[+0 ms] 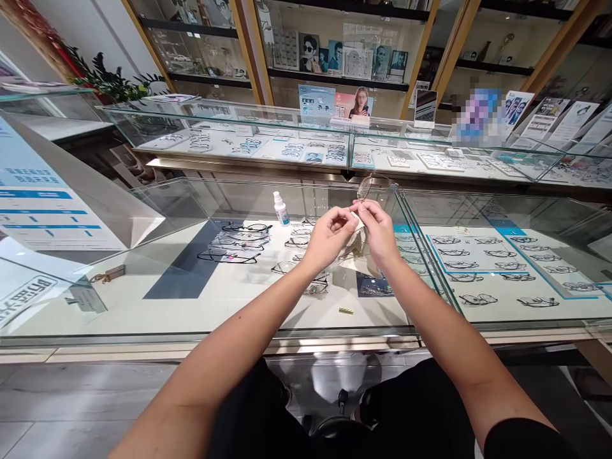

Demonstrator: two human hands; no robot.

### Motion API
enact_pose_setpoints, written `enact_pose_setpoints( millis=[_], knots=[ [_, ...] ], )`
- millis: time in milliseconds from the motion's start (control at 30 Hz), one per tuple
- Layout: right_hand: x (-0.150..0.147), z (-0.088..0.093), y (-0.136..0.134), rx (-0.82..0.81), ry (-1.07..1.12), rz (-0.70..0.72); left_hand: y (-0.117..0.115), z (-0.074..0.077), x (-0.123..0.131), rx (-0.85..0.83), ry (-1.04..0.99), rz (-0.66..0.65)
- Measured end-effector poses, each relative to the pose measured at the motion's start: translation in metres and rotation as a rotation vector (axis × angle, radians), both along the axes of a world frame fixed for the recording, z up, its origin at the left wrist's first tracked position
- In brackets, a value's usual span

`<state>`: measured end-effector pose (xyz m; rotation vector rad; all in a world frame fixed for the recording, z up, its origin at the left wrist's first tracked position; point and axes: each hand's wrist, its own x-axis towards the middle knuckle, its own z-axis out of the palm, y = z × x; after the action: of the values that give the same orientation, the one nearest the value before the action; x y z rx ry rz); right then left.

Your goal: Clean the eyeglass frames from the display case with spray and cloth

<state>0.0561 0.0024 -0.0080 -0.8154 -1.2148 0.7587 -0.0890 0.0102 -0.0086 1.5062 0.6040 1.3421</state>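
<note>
Above the glass counter, my two hands meet in front of me. My right hand [377, 229] is closed, its thumb and fingers pinching a pair of thin-rimmed eyeglasses [364, 189] whose lenses stick up past the fingertips. My left hand [332, 234] is curled close beside it, fingertips pinched on a pale cloth [354, 240] that hangs down between the hands. Part of the cloth and the lower part of the eyeglasses are hidden by my fingers. A white spray bottle [282, 210] with a blue label stands upright on the counter, left of my hands.
Beneath the glass counter top [229, 325] lie rows of eyeglasses [234, 245]. More frames rest on trays [482, 252] at the right. A large folded sign [52, 191] stands at the left. Behind is another glass display case [268, 159] with leaflets on top.
</note>
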Motion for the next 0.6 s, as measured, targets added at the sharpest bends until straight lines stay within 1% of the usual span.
enact_pose_setpoints(
  millis=[133,200,267,333,367,467,533,600],
  knots=[
    [-0.002,-0.001,0.0,-0.005,0.02,0.085,0.002,0.0,-0.001,-0.186,-0.097,-0.045],
    [-0.002,-0.001,-0.001,-0.018,0.038,0.126,0.004,0.0,-0.004,-0.253,-0.047,-0.084],
    [-0.002,-0.001,-0.002,-0.033,0.051,0.151,0.004,0.0,-0.007,-0.292,0.041,-0.154],
    [-0.002,0.0,-0.003,-0.047,0.059,0.175,0.004,0.0,-0.009,-0.322,0.083,-0.236],
    [-0.002,0.001,-0.004,-0.052,0.068,0.187,0.004,0.0,-0.01,-0.339,0.066,-0.275],
    [-0.004,0.003,-0.005,-0.079,0.114,0.223,0.004,0.0,-0.009,-0.391,-0.067,-0.363],
    [-0.004,0.005,-0.006,-0.119,0.158,0.252,0.004,0.001,-0.008,-0.406,-0.135,-0.392],
    [-0.004,0.005,-0.005,-0.155,0.201,0.289,0.003,0.002,-0.008,-0.407,-0.161,-0.411]
  ],
)
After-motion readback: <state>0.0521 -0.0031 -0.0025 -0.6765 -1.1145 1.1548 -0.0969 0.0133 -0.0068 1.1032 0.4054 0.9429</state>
